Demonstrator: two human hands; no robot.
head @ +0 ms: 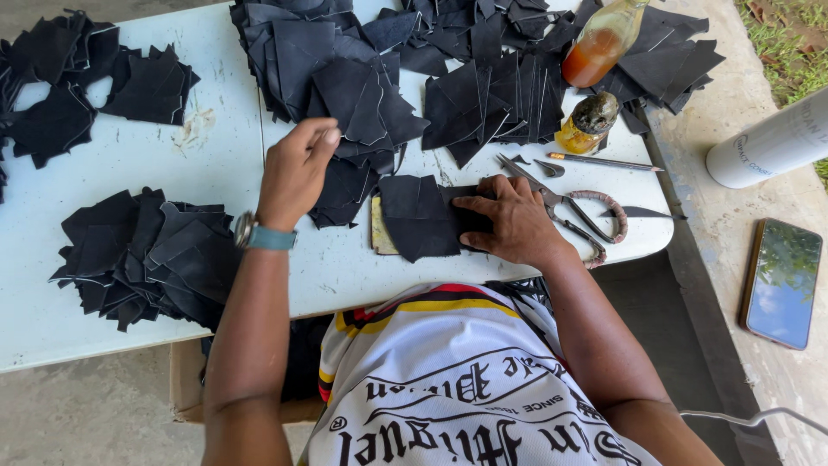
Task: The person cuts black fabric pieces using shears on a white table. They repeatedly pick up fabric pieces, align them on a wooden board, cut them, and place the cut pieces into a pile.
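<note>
Head view looks straight down on a white table [216, 155] where one person sits with both bare hands among cut pieces of black leather. Taking the scissors [565, 207] as the marker, with their cord-wrapped handles: the right hand [509, 220] lies just beside them, toward the person's middle, fingers spread flat and pressing down on a small stack of black pieces [420, 216] that sits on a tan pad, of which only an edge shows. The left hand [297, 168] is farther from the scissors, beyond that stack, lifted a little with the fingers curled loosely together at the edge of a big heap of black pieces [336, 78]; I cannot tell whether it pinches a piece or only touches the heap. A watch with a teal band [263, 235] sits on that wrist. I count five separate heaps of black pieces besides the pressed stack: the big one at the left hand, one right behind the scissors [492, 95], one past the bottles at the table's far corner, and two well away at the opposite end of the table, the nearer [142, 255] by the left forearm. Two bottles stand just behind the scissors, one with orange liquid [599, 47] and one small amber one with a grimy cap [588, 121]. One pencil [604, 161] lies between the amber bottle and the scissors. One knife blade [638, 211] rests just past the handles. Off the table, one phone [782, 280] lies on the concrete ledge, near one white cylinder [768, 142].
</note>
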